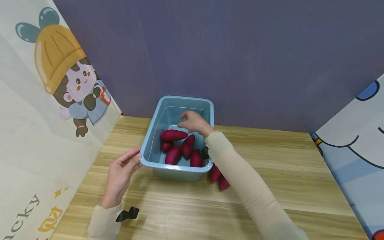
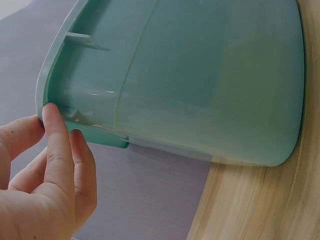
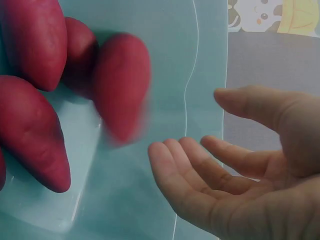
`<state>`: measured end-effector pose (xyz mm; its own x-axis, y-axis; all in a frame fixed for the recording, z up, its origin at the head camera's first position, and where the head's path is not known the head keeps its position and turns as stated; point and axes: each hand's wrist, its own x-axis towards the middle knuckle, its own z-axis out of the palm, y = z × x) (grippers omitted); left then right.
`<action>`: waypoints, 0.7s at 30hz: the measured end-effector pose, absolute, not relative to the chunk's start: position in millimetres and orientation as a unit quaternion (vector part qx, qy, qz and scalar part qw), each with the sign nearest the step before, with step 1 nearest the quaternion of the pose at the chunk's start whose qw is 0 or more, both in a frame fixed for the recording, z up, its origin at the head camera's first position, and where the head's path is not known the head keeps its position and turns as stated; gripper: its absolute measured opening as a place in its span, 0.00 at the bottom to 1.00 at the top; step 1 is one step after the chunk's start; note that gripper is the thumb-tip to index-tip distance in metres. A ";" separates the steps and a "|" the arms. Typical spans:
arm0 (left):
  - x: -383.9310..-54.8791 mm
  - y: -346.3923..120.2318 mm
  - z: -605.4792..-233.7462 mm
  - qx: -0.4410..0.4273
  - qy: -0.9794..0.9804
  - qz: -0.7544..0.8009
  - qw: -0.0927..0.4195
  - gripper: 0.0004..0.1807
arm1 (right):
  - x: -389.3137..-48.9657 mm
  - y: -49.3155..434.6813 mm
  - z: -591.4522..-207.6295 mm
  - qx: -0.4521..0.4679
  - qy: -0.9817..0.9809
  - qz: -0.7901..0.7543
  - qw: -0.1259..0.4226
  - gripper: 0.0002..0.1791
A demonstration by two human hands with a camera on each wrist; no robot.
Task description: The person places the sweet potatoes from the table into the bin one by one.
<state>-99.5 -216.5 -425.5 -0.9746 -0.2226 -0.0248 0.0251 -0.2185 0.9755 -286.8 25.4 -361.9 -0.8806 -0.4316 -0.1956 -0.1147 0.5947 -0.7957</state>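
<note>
A light blue plastic bin (image 1: 177,168) stands on the wooden table, with several red-skinned sweet potatoes (image 1: 188,146) in it. My left hand (image 1: 120,175) pinches the bin's rim at the near left corner, thumb on one side and fingertips on the other in the left wrist view. Over the bin's far half is my right hand (image 1: 194,122), its fingers relaxed and nothing between them. In the right wrist view a blurred sweet potato (image 3: 122,87) is just off the fingertips, apart from the hand. The right forearm hides part of the bin's right side.
Beside the bin's near right corner, sweet potatoes (image 1: 223,183) lie on the table (image 1: 276,170), partly covered by the right sleeve. A dark panel (image 1: 255,66) rises behind the bin. Printed cloths (image 1: 30,110) hang at both sides.
</note>
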 end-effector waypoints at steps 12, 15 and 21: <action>-95.3 -225.7 -425.0 0.073 -0.620 -0.778 0.071 0.25 | -266.6 25.4 -333.4 -0.181 0.862 -0.448 0.155 0.24; -94.4 -227.6 -424.8 0.070 -0.615 -0.783 0.070 0.25 | -258.2 26.9 -320.7 -0.183 0.865 -0.445 0.144 0.25; -92.0 -231.5 -425.3 0.064 -0.607 -0.789 0.067 0.25 | -237.5 36.5 -307.9 -0.199 0.860 -0.454 0.125 0.24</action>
<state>-92.0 -231.5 -425.3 -0.9829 -0.1830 -0.0189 0.0286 -0.2532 0.9670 -237.5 36.5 -307.9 -0.8894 -0.4559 -0.0341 -0.2292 0.5092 -0.8296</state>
